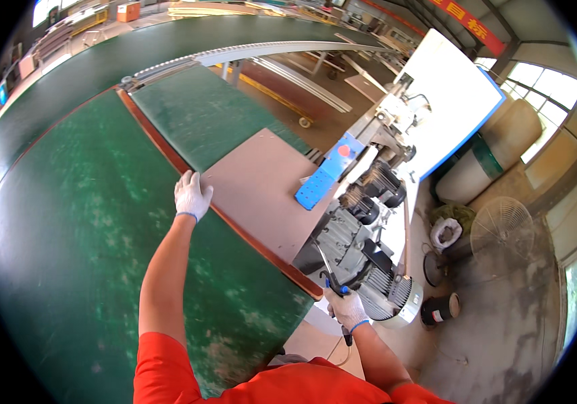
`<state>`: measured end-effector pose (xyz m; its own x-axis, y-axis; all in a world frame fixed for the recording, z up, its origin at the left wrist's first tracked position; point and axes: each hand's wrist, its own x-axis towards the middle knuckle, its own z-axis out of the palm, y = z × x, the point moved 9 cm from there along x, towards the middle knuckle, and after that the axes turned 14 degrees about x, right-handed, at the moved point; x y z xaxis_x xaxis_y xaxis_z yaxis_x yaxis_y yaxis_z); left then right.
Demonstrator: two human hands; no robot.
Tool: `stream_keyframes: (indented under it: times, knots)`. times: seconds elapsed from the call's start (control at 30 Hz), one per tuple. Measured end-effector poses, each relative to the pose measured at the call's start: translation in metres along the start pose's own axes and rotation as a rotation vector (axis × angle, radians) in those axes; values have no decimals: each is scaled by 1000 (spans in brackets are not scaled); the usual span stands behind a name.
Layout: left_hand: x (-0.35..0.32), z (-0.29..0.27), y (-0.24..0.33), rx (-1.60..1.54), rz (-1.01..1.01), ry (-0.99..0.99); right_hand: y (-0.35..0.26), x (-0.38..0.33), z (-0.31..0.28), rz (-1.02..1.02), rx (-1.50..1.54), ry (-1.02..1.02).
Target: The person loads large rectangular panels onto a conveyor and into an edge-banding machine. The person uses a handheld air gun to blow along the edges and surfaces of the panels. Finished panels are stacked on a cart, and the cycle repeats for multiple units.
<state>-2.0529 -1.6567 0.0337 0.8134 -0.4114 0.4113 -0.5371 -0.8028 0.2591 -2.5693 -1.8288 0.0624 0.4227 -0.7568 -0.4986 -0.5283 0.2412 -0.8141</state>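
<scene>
White-gloved left hand (pixel 192 195) lies flat, fingers together, on the red-brown edge of the green panel (pixel 100 229). Right hand (pixel 346 309), at the panel's near corner, is closed around a blue-handled tool (pixel 334 283) beside the grey motor (pixel 376 286).

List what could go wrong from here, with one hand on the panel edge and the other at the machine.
1. The right hand holds a blue-handled tool right beside the motors; it could likely get caught if they run.
2. The left hand rests on the brown panel edge; fingers might be pinched if the panel shifts.
</scene>
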Motion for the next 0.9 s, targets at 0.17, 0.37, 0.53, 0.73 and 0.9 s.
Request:
stream_keyframes:
  times: [0.17, 0.37, 0.53, 0.73, 0.9]
  knots:
    - [36, 38, 19, 49, -118, -265, 17, -9, -31, 88, -51, 139]
    - [-27, 1, -6, 170, -144, -32, 29, -1, -5, 81, -94, -86]
    - [-119, -44, 4, 202, -220, -10, 74, 48, 26, -76, -19, -219]
    - [-275, -97, 27, 233, -504, -66, 53, 36, 2, -101, -15, -377]
    - [-414, -149, 69, 283, -683, -60, 122, 64, -48, 65, 300, -685]
